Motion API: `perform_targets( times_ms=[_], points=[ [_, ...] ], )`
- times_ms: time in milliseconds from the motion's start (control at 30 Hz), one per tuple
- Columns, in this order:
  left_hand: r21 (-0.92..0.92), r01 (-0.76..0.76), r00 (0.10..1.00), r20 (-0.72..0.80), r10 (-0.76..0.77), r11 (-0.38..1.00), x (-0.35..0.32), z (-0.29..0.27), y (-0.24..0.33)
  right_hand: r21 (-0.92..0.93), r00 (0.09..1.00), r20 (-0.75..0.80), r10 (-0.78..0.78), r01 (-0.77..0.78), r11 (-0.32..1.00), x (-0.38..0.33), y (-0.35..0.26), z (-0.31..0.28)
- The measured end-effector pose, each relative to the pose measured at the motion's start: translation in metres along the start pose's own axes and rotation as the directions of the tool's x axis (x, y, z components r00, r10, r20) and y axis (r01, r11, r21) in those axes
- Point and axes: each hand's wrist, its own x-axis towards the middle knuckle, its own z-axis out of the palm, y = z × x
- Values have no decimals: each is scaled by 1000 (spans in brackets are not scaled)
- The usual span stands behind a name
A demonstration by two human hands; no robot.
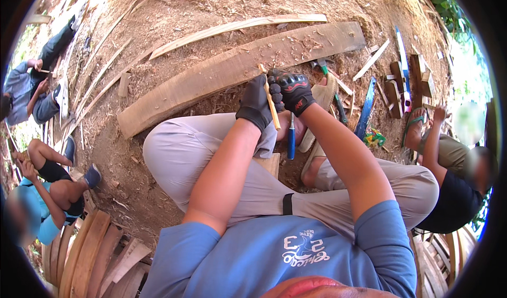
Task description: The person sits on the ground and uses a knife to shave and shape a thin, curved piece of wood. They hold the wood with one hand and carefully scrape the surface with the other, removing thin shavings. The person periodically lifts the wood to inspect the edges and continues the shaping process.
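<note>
A thin, pale wooden stick (pixel 271 107) stands at a slant in front of my lap. My left hand (pixel 253 103), in a dark glove, is closed round it. Against the stick's right side is my right hand (pixel 293 90), in a black glove with padded knuckles; its fingers are curled, and whatever they hold is hidden. A blue-handled tool (pixel 291 142), its shaft pointing up, is just below my right hand beside my leg. Beyond both hands a long, broad curved plank (pixel 237 68) lies on the ground, strewn with shavings.
A green-and-black-handled hammer-like tool (pixel 322 67) lies beyond my foot. Right of it are a blue blade (pixel 365 108), a long blue-and-white blade (pixel 402 68) and wood blocks (pixel 394 96). People sit at left (pixel 48 190) and right (pixel 449 184). Curved boards (pixel 87 250) are stacked behind left.
</note>
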Motion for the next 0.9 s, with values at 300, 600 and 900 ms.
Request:
perform_targets(
  times_ms=[300, 600, 900],
  points=[
    [-79, 36, 999, 17, -35, 996, 2, 2, 4, -102, 961, 229, 157, -136, 985, 20, 10, -1],
    [-46, 77, 996, 50, -75, 996, -1, -6, 15, 85, 990, 113, -86, 76, 993, 20, 4, -22],
    [-22, 77, 997, -15, -77, 997, -18, 14, 24, 77, 990, 102, -93, 85, 993, 19, 9, -1]
  ],
)
